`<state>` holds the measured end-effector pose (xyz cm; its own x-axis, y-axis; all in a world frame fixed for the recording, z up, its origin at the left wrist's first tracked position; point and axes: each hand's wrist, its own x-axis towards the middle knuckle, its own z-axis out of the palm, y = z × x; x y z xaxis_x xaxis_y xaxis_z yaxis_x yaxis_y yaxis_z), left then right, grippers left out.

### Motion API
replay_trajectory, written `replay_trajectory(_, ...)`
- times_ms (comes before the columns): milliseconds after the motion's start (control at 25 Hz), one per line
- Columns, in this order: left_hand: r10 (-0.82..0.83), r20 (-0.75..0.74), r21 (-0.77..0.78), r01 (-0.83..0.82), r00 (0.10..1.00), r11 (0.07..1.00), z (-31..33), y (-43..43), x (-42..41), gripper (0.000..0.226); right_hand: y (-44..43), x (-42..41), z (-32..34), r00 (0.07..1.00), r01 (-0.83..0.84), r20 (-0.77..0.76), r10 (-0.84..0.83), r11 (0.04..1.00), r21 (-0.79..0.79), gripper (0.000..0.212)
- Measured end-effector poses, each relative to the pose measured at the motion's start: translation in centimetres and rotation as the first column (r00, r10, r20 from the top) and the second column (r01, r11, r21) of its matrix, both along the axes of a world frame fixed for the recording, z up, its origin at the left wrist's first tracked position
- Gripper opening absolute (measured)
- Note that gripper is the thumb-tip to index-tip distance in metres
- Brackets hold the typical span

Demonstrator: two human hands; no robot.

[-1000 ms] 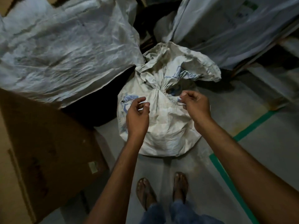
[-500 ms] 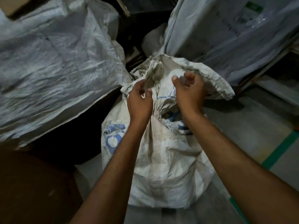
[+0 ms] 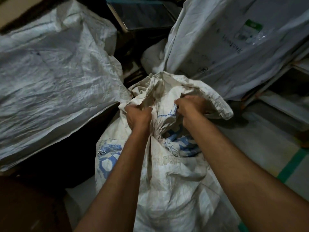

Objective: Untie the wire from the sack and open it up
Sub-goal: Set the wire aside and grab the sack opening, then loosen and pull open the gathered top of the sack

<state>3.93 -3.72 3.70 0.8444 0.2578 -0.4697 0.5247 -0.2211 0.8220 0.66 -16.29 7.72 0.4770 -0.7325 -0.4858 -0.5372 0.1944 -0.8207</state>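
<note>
My left hand (image 3: 138, 114) is closed into a fist around a bunch of crumpled cloth at the top of the sack (image 3: 175, 178), on the left side of its neck. My right hand (image 3: 190, 108) has its fingers curled round a fold on the neck's right side. The two hands are apart, with a ridge of blue-marked cloth standing between them.

Nearest to me, the sack's body sits upright on the floor (image 3: 267, 141) between my forearms. It is off-white and dirty, with blue print on its left flank and just under my right wrist. Left of the sack, low down, lies a brown cardboard sheet (image 3: 25, 208) in deep shadow. Right of the sack a green tape line (image 3: 291, 166) runs across the floor.

Past my hands the sack's mouth (image 3: 167, 87) stands loose and rumpled, its rim flopping over to the right. A big white woven bag (image 3: 50, 72) leans in from the sack's left, touching the rim. Beyond the sack to the right stands a grey wrapped bundle (image 3: 225, 52) with a green and white label (image 3: 252, 28). Straight behind the sack is a dark box (image 3: 142, 15).
</note>
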Motion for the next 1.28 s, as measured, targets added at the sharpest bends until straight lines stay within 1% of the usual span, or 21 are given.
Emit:
replay_trajectory(80, -0.014, 0.026, -0.122, 0.017, 1.0, 0.992, 0.9, -0.1, -0.1, 0.049, -0.6, -0.9, 0.9, 0.999, -0.006, 0.033, 0.002, 0.991, 0.134, 0.02)
replay_trajectory(160, -0.039, 0.106, -0.216, 0.061, 0.994, 0.974, 3.6, -0.4, -1.2, 0.046, -0.6, -2.8, 2.7, 0.991, -0.089, 0.12, 0.057, 0.956, 0.279, 0.018)
replay_trajectory(200, -0.074, 0.161, -0.245, 0.113, 0.984, 0.963, 5.3, -0.4, -2.1, 0.042, -0.3, -4.0, 3.7, 0.98, -0.146, 0.172, 0.096, 0.941, 0.306, 0.02)
replay_trajectory(240, -0.124, 0.218, -0.258, 0.18, 0.968, 0.949, 7.4, -0.4, -3.1, 0.043, 0.1, -5.1, 4.7, 0.963, -0.21, 0.224, 0.147, 0.933, 0.293, 0.025)
replay_trajectory(280, -0.169, 0.265, -0.263, 0.24, 0.949, 0.934, 9.4, -0.4, -4.0, 0.049, 0.7, -6.0, 5.6, 0.939, -0.282, 0.267, 0.215, 0.929, 0.242, 0.03)
replay_trajectory(360, -0.224, 0.308, -0.254, 0.306, 0.925, 0.917, 13.3, 0.0, -5.0, 0.056, 2.1, -7.5, 7.7, 0.898, -0.386, 0.274, 0.345, 0.915, 0.114, 0.035)
replay_trajectory(440, -0.231, 0.285, -0.254, 0.306, 0.93, 0.917, 15.9, 1.0, -4.8, 0.056, 3.5, -8.7, 10.3, 0.883, -0.418, 0.269, 0.385, 0.905, 0.076, 0.035)
replay_trajectory(520, -0.169, 0.239, -0.274, 0.233, 0.956, 0.933, 18.1, 1.9, -4.4, 0.04, 4.7, -10.1, 13.0, 0.871, -0.435, 0.311, 0.38, 0.891, 0.131, 0.034)
replay_trajectory(560, -0.132, 0.213, -0.286, 0.191, 0.968, 0.939, 19.1, 2.2, -4.5, 0.032, 5.2, -10.9, 14.6, 0.883, -0.41, 0.328, 0.334, 0.891, 0.196, 0.032)
replay_trajectory(600, -0.104, 0.184, -0.298, 0.156, 0.978, 0.942, 19.9, 2.4, -4.8, 0.027, 5.6, -11.7, 16.1, 0.911, -0.343, 0.341, 0.233, 0.887, 0.308, 0.032)
replay_trajectory(640, -0.088, 0.147, -0.318, 0.131, 0.985, 0.939, 20.6, 2.4, -5.3, 0.025, 5.8, -12.4, 17.6, 0.937, -0.245, 0.34, 0.081, 0.847, 0.472, 0.032)
replay_trajectory(680, -0.083, 0.113, -0.342, 0.117, 0.99, 0.932, 21.3, 2.4, -6.0, 0.025, 5.8, -13.0, 19.0, 0.945, -0.152, 0.316, -0.081, 0.748, 0.646, 0.033)
replay_trajectory(720, -0.081, 0.091, -0.366, 0.109, 0.993, 0.924, 21.8, 2.2, -6.7, 0.025, 5.7, -13.2, 20.2, 0.937, -0.084, 0.274, -0.219, 0.619, 0.781, 0.038)
replay_trajectory(760, -0.084, 0.066, -0.38, 0.103, 0.994, 0.919, 22.4, 2.1, -7.6, 0.024, 5.4, -13.3, 21.4, 0.922, -0.037, 0.225, -0.314, 0.508, 0.861, 0.047)
replay_trajectory(800, -0.09, 0.036, -0.384, 0.097, 0.995, 0.918, 23.1, 2.1, -8.7, 0.021, 5.0, -13.3, 22.2, 0.917, -0.005, 0.184, -0.354, 0.451, 0.892, 0.054)
replay_trajectory(840, -0.096, 0.001, -0.395, 0.088, 0.995, 0.915, 23.5, 2.1, -9.5, 0.016, 4.7, -13.1, 23.0, 0.925, 0.023, 0.152, -0.348, 0.451, 0.892, 0.057)
replay_trajectory(880, -0.091, -0.045, -0.418, 0.064, 0.995, 0.906, 24.1, 2.2, -10.4, 0.011, 4.4, -12.9, 23.6, 0.942, 0.056, 0.115, -0.317, 0.482, 0.875, 0.054)
replay_trajectory(960, -0.085, -0.179, -0.476, -0.011, 0.98, 0.88, 25.1, 2.7, -12.0, 0.018, 3.8, -13.2, 24.5, 0.963, 0.111, 0.046, -0.265, 0.548, 0.829, 0.037)
replay_trajectory(1040, -0.081, -0.276, -0.527, -0.08, 0.958, 0.846, 26.1, 3.3, -13.0, 0.017, 3.6, -14.1, 25.5, 0.964, 0.118, 0.049, -0.263, 0.584, 0.803, 0.019)
replay_trajectory(1160, -0.001, -0.327, -0.501, -0.173, 0.945, 0.848, 27.8, 3.7, -14.6, 0.016, 4.8, -16.9, 27.0, 0.98, 0.083, 0.061, -0.189, 0.67, 0.738, 0.008)
replay_trajectory(1280, 0.054, -0.317, -0.483, -0.21, 0.947, 0.85, 29.2, 4.0, -17.5, 0.021, 6.8, -20.0, 28.4, 0.987, 0.082, 0.054, -0.151, 0.764, 0.64, 0.004)
